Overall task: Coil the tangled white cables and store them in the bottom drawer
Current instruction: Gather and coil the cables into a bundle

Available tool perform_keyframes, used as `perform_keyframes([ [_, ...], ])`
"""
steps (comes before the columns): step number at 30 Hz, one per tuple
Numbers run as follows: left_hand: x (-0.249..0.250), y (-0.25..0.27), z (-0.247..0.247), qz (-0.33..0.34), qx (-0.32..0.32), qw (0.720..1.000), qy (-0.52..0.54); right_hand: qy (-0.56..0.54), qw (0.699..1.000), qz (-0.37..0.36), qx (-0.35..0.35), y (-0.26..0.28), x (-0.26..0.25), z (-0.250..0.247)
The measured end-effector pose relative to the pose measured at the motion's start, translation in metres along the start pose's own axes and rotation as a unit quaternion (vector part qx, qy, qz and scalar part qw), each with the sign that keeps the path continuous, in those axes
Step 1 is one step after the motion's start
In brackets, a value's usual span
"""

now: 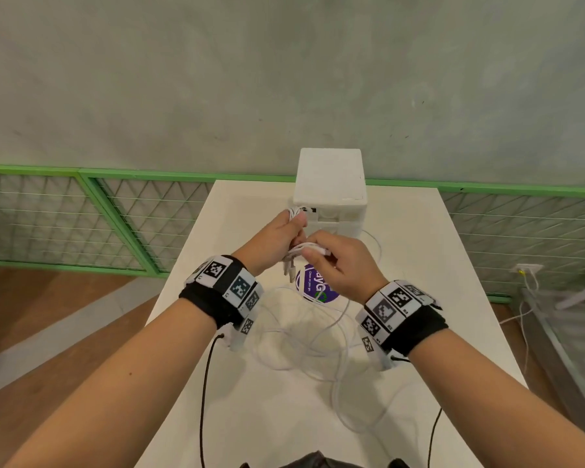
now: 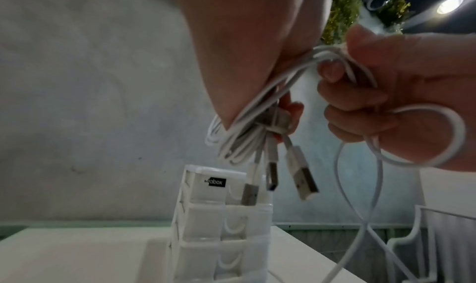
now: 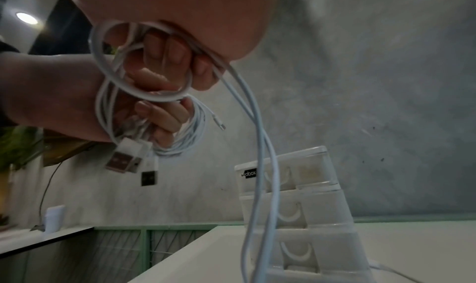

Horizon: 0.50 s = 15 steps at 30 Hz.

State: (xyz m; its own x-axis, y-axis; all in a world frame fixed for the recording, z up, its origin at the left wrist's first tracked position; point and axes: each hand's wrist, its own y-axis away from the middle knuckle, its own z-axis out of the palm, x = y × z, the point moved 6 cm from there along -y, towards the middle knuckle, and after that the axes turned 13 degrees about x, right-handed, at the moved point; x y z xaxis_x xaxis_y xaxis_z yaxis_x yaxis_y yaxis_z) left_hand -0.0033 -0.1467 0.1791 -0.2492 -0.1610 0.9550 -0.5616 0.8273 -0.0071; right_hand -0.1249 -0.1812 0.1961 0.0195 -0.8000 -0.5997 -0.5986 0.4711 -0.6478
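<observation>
Your hands meet above the middle of the bench, both busy with the white cables (image 1: 313, 319). Your left hand (image 1: 274, 243) has its fingers curled round a coiled bundle (image 2: 239, 143), and three USB plugs (image 2: 302, 180) dangle below it. Your right hand (image 1: 341, 265) pinches a loop of the same cable (image 3: 144, 63) between thumb and fingers, right against the left hand, with two strands trailing down from it to the bench.

Nearer to you, the rest of the cables lie in loose tangled loops on the white bench (image 1: 453, 298), between your two forearms. Black wristbands with square black-and-white marker tiles (image 1: 232, 285) wrap both wrists, and thin dark leads run back from them toward you.

Just beyond the tangle, partly under your right hand, a round purple sticker (image 1: 313, 287) is stuck to the bench; only "ayG" in large letters and a small line reading "Clean as you go" can be made out.

Farther back stands the white drawer unit (image 1: 330, 184), three stacked drawers with curved handles. All three fronts look pushed in, and what they contain cannot be seen. A black label (image 2: 216, 182) on the top drawer ends in "box"; its first letters are unclear.

Behind the bench run a green-framed mesh fence (image 1: 115, 217) and a grey wall.
</observation>
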Motion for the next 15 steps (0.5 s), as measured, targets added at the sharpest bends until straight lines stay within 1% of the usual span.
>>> perform_keyframes([
  [2,-0.004,0.000,0.003,-0.028,0.006,0.997,0.076,-0.003,1.000,-0.009,-0.016,0.003,-0.002,0.004],
  [4,-0.005,-0.003,0.001,-0.038,0.035,0.986,0.161,0.004,0.999,-0.021,-0.050,0.009,-0.002,0.013],
  [6,-0.004,-0.010,-0.004,-0.029,0.071,0.976,0.203,0.040,0.994,-0.034,-0.099,0.020,0.000,0.025],
  [8,-0.003,-0.013,-0.011,-0.029,0.096,0.969,0.228,0.063,0.989,-0.029,-0.129,0.028,0.006,0.033],
  [11,-0.007,-0.014,-0.017,-0.032,0.111,0.966,0.230,0.063,0.989,-0.015,-0.136,0.029,0.012,0.034],
  [13,-0.012,-0.014,-0.020,-0.027,0.115,0.972,0.203,0.056,0.991,-0.014,-0.122,0.026,0.012,0.029],
  [15,-0.016,-0.011,-0.020,-0.023,0.102,0.983,0.154,0.054,0.994,-0.010,-0.097,0.019,0.013,0.021],
])
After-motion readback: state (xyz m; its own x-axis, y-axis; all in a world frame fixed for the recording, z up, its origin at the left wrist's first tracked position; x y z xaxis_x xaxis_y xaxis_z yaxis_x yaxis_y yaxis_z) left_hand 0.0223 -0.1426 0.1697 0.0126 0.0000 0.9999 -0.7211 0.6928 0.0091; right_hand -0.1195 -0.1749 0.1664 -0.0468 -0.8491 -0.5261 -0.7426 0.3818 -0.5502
